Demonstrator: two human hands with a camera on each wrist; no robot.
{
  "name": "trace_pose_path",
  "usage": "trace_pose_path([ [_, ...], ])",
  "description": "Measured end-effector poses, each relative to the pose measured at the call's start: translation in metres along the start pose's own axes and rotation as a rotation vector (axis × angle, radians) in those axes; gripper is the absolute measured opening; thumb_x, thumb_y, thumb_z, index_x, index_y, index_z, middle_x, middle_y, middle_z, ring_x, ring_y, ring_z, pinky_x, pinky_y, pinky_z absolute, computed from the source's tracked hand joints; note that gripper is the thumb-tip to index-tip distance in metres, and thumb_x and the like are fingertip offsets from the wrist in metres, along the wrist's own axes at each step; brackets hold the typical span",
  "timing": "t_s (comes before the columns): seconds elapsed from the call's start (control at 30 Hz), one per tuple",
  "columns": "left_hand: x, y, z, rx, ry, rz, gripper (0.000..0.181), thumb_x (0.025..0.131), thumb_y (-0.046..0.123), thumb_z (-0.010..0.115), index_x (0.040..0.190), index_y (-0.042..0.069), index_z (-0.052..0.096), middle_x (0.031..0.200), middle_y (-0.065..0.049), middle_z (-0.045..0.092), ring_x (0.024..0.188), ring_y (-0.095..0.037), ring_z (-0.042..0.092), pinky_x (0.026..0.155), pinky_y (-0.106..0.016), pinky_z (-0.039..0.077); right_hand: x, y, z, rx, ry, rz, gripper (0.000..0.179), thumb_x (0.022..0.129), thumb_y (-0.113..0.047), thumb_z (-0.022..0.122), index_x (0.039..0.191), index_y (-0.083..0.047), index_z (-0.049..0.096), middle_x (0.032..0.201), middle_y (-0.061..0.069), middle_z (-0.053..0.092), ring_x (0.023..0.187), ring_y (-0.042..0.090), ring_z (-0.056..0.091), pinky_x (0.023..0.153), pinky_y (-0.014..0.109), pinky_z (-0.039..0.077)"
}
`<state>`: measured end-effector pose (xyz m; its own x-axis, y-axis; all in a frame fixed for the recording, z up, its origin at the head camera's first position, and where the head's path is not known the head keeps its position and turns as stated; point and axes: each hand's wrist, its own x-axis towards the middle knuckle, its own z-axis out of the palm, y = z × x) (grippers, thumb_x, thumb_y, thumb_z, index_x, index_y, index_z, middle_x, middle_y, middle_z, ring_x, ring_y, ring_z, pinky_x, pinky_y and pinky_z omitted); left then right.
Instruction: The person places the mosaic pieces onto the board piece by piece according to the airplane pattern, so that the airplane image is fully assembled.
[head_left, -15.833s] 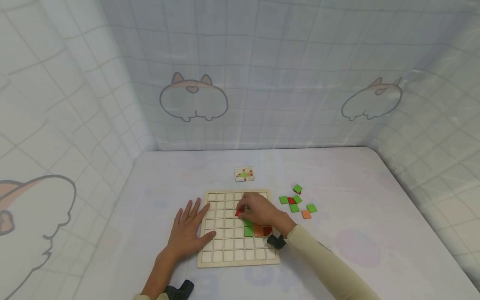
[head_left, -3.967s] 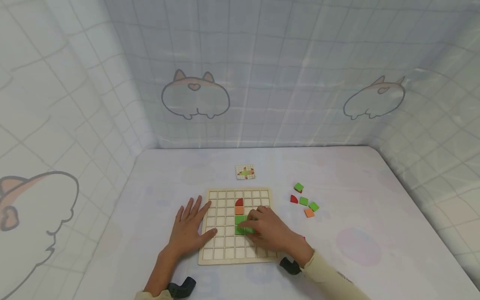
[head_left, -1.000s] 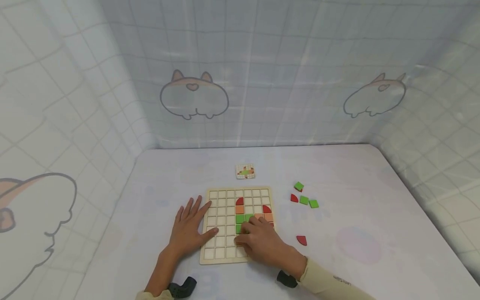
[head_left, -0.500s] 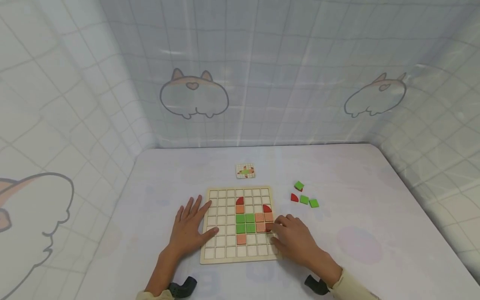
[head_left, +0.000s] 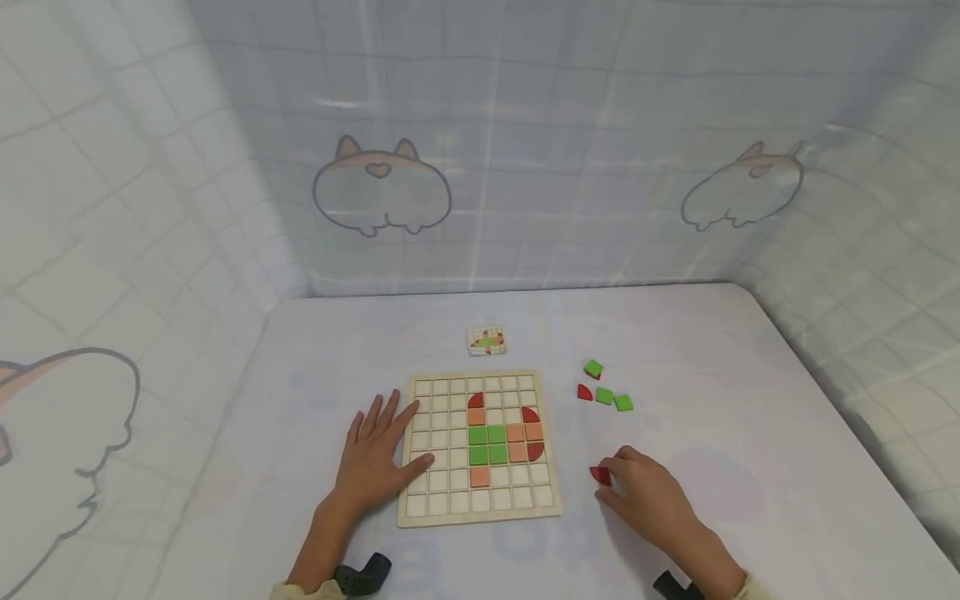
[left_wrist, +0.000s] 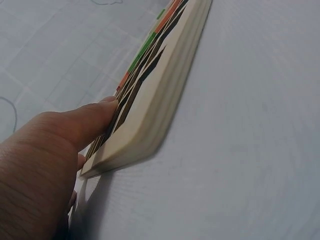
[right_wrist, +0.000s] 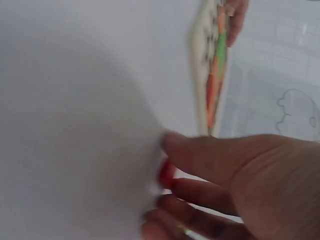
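Red quarter-circle tile [head_left: 599, 476] is right of the wooden grid board [head_left: 480, 518], grasped between the thumb and index finger of the right hand [head_left: 651, 497]. The left hand [head_left: 371, 468] is spread and relaxed, thumb and a fingertip on the board's left side. Only the head view shows the small pattern card [head_left: 487, 341] beyond the board and the loose green and red tiles [head_left: 604, 397] on the surface [head_left: 697, 367]. The left wrist view adds the board's thick, rounded edge; the blurred right wrist view shows the thumb on one side of the red piece, fingers on the other. Pale printed marks near the surface's front are too faint to read.
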<state>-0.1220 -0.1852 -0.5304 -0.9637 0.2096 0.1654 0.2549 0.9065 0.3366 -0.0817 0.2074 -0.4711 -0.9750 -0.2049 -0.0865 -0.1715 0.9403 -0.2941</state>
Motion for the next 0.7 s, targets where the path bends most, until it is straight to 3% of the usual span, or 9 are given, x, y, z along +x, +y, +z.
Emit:
trace_pose_path([
  [0.2, -0.001, -0.002, 0.000, -0.004, -0.006, -0.002, 0.089, 0.082, 0.072, 0.057, 0.153, 0.021, 0.037, 0.161, -0.010, 0.022, 0.148, -0.034, 0.010, 0.115, -0.058, 0.007, 0.003, 0.002, 0.008, 0.131, 0.020, 0.013, 0.019, 0.073, -0.011, 0.087, 0.084, -0.014, 0.071, 0.077, -0.008, 0.053, 0.067, 0.008, 0.048, 0.061, 0.024, 0.048],
  [0.37, -0.001, -0.001, 0.000, -0.006, -0.005, 0.002, 0.089, 0.082, 0.072, 0.057, 0.153, 0.022, 0.037, 0.161, -0.011, 0.022, 0.148, -0.034, 0.010, 0.115, -0.059, 0.007, 0.009, 0.003, 0.008, 0.260, -0.027, 0.011, 0.023, 0.075, -0.008, 0.085, 0.081, -0.017, 0.065, 0.071, -0.011, 0.053, 0.065, 0.009, 0.048, 0.057, 0.023, 0.046],
  [0.7, 0.000, 0.000, -0.002, -0.011, -0.011, -0.001, 0.089, 0.083, 0.070, 0.058, 0.153, 0.021, 0.037, 0.161, -0.012, 0.022, 0.148, -0.034, 0.009, 0.115, -0.059, 0.007, 0.024, -0.020, 0.009, 0.531, -0.085, -0.209, 0.008, 0.085, -0.008, 0.076, 0.093, -0.011, 0.076, 0.083, -0.013, 0.068, 0.074, 0.005, 0.061, 0.067, 0.023, 0.055],
])
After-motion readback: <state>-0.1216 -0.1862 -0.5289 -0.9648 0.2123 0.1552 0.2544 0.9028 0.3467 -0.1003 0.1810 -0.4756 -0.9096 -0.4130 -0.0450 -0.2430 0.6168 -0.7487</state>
